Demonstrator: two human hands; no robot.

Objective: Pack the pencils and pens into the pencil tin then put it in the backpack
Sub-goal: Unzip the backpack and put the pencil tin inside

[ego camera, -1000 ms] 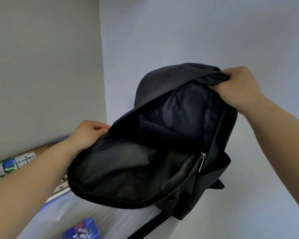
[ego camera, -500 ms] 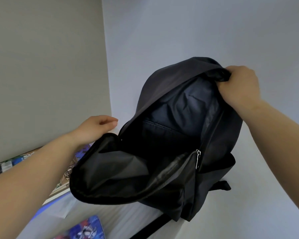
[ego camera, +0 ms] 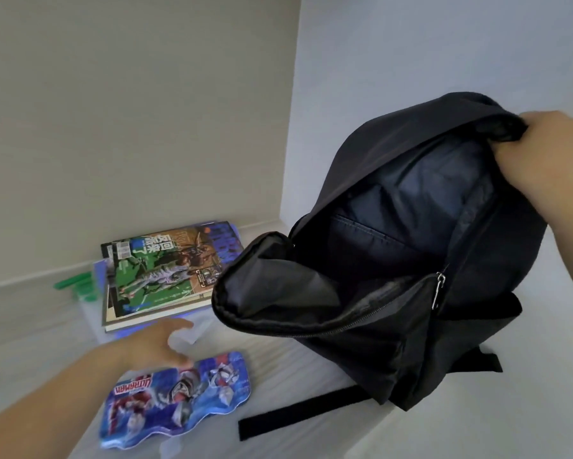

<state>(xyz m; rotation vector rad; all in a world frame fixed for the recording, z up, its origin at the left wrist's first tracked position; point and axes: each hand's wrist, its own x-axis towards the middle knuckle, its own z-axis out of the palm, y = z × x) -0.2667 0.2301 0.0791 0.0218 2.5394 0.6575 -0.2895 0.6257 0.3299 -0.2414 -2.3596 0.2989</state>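
Note:
The black backpack stands on the white table with its main compartment unzipped and gaping, showing a dark lining and nothing inside. My right hand grips the top rim of the bag and holds it up. The closed blue pencil tin, printed with cartoon figures, lies flat on the table to the bag's lower left. My left hand hovers just above the tin's far edge with fingers spread and relaxed, blurred by motion. No pencils or pens are visible.
A stack of books and magazines lies at the back left against the wall, with green plastic items beside it. A black backpack strap trails across the table in front of the bag. Walls close the corner behind.
My left hand has let go of the bag's front flap and dropped down to the pencil tin. The view has swung left and down, bringing the books and tin into sight. The right hand keeps its grip.

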